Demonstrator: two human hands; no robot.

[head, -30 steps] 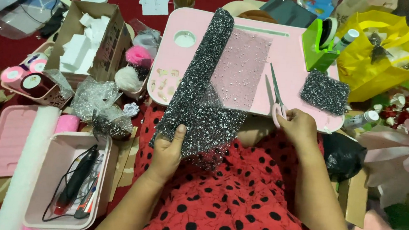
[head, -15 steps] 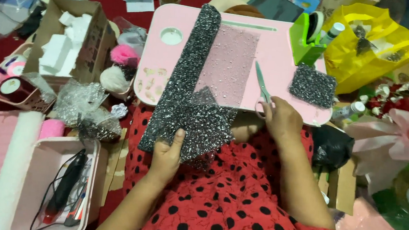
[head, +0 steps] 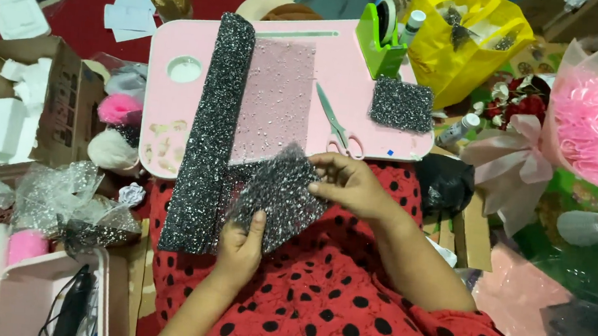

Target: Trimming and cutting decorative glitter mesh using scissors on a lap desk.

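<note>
A cut piece of dark glittery mesh [head: 279, 191] lies over my lap, above the red dotted fabric. My left hand [head: 242, 245] pinches its lower edge, thumb on top. My right hand [head: 347, 184] grips its upper right edge. To the left, a long roll of the same glittery mesh [head: 210, 125] runs from the pink lap table [head: 168, 111] down onto my lap. Scissors with pink handles [head: 336, 125] rest on the table just above my right hand, with nothing holding them. A small folded stack of glitter mesh squares [head: 402, 103] sits at the table's right end.
A green tape dispenser [head: 380, 43] stands at the table's far right corner. A yellow bag [head: 469, 39] and a pink flower bouquet [head: 594, 127] are on the right. A cardboard box with white foam blocks [head: 26, 107], pom-poms and crumpled silver mesh [head: 62, 199] lie on the left.
My right hand has put the scissors down on the table and taken the upper edge of the cut mesh piece. The left hand stays on the piece's lower edge.
</note>
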